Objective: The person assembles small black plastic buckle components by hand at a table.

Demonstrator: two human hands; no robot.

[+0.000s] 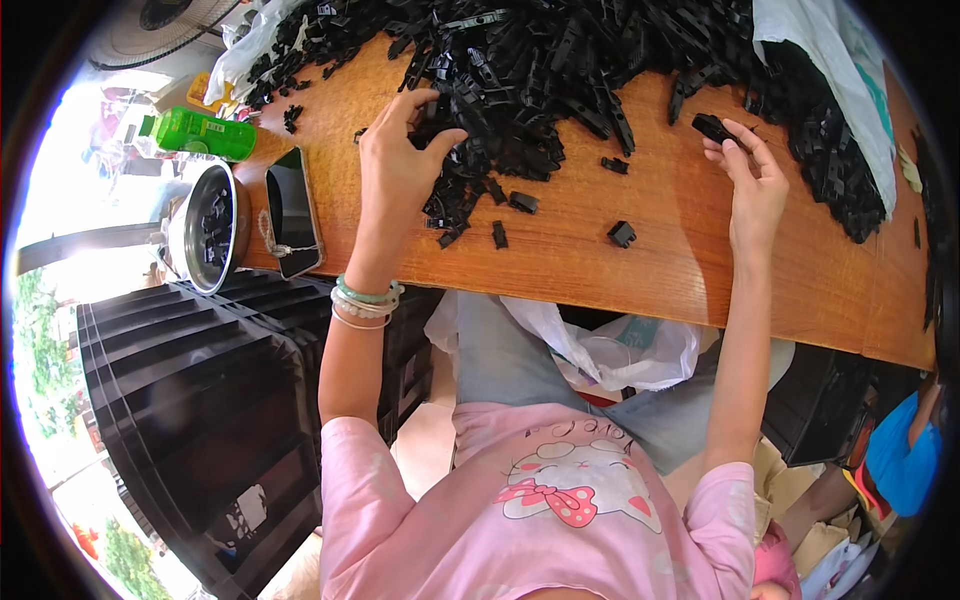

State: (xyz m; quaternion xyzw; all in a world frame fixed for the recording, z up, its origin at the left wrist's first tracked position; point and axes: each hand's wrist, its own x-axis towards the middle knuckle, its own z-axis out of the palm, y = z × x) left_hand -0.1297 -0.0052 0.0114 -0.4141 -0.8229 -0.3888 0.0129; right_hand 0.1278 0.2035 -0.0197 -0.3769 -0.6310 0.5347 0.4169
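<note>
Left hand: finger and thumb are set apart at the small parts; whether a part is clamped between them cannot be told, dark on dark. Right hand: a black part is pinched between thumb and fingertips, above the table. Step in hand, by judgement: single parts are being sorted by hand. For the next move, a light pinch at the left fingertips and a steady right grip seem to be called for.

Surface: bottle, green; bowl, steel, black pieces inside; phone; all left of the left fingers. Pile, black, beyond and between both sets of fingers. Loose part, between the hands, nearer the body. Bag, white, right of the right fingers.

Room: fan, far left, beyond the left fingers; crates, black, nearer than them; person in blue, partly cut off, right of and nearer than the right fingers.
</note>
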